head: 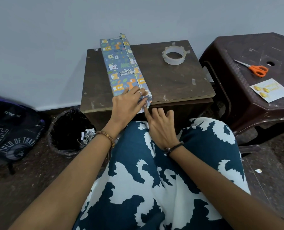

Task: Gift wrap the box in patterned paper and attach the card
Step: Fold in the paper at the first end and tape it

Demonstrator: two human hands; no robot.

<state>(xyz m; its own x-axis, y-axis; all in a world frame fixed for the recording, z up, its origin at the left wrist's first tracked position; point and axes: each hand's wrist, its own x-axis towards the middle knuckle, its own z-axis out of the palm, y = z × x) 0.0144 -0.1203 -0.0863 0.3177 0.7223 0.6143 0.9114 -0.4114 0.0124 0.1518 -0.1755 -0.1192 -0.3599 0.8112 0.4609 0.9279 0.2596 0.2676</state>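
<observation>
A long box wrapped in blue animal-patterned paper [121, 63] lies lengthwise on the small brown table [171, 82], its near end at the table's front edge. My left hand [129, 102] lies flat on the near end, fingers spread and pressing the paper down. My right hand [159, 125] is just below the table edge, its index finger straight and pushing the paper flap at the box's near end, the other fingers curled. The white card with gold shapes [270, 89] lies on the dark plastic stool [247, 52] to the right.
A roll of clear tape [174, 55] sits on the table's far right part. Orange-handled scissors [255, 68] lie on the stool beside the card. A black-lined bin [70, 131] and a dark backpack [10, 130] stand on the floor at the left.
</observation>
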